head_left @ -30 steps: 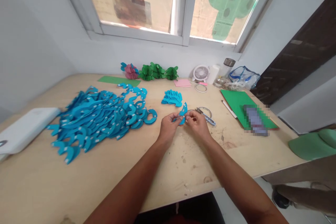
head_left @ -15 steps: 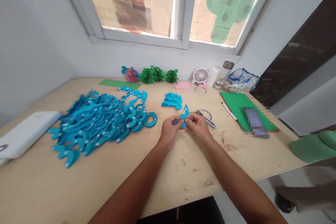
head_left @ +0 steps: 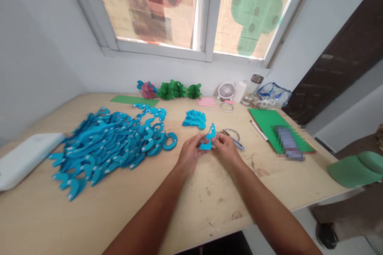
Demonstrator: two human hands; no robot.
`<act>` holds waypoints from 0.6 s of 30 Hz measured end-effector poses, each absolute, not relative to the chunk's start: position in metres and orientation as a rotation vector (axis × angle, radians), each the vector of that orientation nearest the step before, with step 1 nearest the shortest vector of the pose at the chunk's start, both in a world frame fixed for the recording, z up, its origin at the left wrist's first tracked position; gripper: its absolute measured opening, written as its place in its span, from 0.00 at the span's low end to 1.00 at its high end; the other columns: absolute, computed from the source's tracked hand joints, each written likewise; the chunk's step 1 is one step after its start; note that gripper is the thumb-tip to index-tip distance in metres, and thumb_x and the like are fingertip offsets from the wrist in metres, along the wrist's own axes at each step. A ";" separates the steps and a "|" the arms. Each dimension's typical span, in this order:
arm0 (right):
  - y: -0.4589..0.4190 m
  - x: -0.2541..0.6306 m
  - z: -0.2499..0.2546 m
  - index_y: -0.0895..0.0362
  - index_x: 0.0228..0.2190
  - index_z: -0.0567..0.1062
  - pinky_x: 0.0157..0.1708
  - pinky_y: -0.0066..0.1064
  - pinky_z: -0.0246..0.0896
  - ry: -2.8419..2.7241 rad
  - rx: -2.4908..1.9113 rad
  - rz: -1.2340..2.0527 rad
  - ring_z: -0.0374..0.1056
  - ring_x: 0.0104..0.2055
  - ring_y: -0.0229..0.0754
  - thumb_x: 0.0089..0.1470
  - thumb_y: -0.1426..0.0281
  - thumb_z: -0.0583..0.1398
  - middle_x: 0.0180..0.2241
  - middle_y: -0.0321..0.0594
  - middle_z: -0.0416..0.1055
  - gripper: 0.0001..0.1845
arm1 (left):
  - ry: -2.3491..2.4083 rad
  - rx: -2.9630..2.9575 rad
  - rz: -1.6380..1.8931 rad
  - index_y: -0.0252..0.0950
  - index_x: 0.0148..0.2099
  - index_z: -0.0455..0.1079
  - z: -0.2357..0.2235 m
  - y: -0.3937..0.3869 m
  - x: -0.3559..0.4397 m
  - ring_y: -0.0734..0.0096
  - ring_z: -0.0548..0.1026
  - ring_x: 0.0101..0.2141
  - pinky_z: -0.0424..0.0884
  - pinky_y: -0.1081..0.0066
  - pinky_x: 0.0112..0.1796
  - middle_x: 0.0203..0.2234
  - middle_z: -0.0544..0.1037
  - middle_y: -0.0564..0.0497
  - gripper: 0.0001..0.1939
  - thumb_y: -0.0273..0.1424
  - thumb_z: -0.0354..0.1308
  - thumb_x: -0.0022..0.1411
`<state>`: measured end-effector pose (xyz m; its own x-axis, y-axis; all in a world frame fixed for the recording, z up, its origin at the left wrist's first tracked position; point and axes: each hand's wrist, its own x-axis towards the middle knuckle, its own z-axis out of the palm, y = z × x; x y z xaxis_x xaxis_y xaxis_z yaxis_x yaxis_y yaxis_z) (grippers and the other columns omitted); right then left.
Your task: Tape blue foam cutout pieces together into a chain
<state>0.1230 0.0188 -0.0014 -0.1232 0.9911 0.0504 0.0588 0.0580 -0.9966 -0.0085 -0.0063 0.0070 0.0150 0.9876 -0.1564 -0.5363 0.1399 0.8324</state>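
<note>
Between both hands is a blue curved paper piece [head_left: 206,143] with small white patches, one end pointing up. My left hand [head_left: 191,149] pinches its left side, and my right hand [head_left: 225,145] grips its right side. Just behind the hands lies a small stack of blue paper pieces [head_left: 194,118]. Blue-handled scissors or a cutter [head_left: 237,143] lie beside my right hand, partly hidden, by a thin ring-shaped loop. To the left spreads a large heap of blue curved paper pieces [head_left: 110,139], many with white patches.
Along the wall stand green paper shapes [head_left: 178,89], a pink one [head_left: 148,89], a small fan [head_left: 226,91] and a glass bottle [head_left: 254,87]. A green sheet [head_left: 269,121] bears a blurred phone-like object [head_left: 287,141]. A white box-like device [head_left: 30,155] sits at left; a person's leg [head_left: 338,215] shows lower right.
The blue paper piece has turned in my hands, and its white-patched side now shows more. The view has tilted slightly upward.
</note>
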 end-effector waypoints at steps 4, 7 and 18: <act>0.018 0.122 -0.001 0.58 0.19 0.67 0.24 0.26 0.51 -1.361 -1.111 1.251 0.57 0.21 0.33 0.40 0.62 0.61 0.18 0.31 0.63 0.12 | 0.905 0.739 1.288 0.32 0.34 0.73 0.003 -0.007 -0.005 0.72 0.71 0.27 0.69 0.71 0.29 0.28 0.76 0.47 0.18 0.38 0.66 0.41; 0.016 0.123 0.001 0.58 0.17 0.67 0.22 0.25 0.48 -1.359 -1.089 1.286 0.54 0.20 0.32 0.39 0.64 0.62 0.16 0.30 0.60 0.12 | 0.966 0.759 1.320 0.33 0.30 0.72 0.001 -0.007 -0.004 0.74 0.71 0.26 0.68 0.73 0.28 0.25 0.75 0.50 0.16 0.37 0.67 0.39; 0.011 0.121 0.016 0.58 0.24 0.72 0.24 0.26 0.52 -1.312 -1.144 1.197 0.58 0.23 0.34 0.41 0.59 0.61 0.22 0.34 0.67 0.14 | 1.039 0.810 1.339 0.32 0.29 0.73 0.001 -0.006 -0.001 0.74 0.70 0.24 0.67 0.74 0.25 0.22 0.75 0.50 0.16 0.38 0.66 0.39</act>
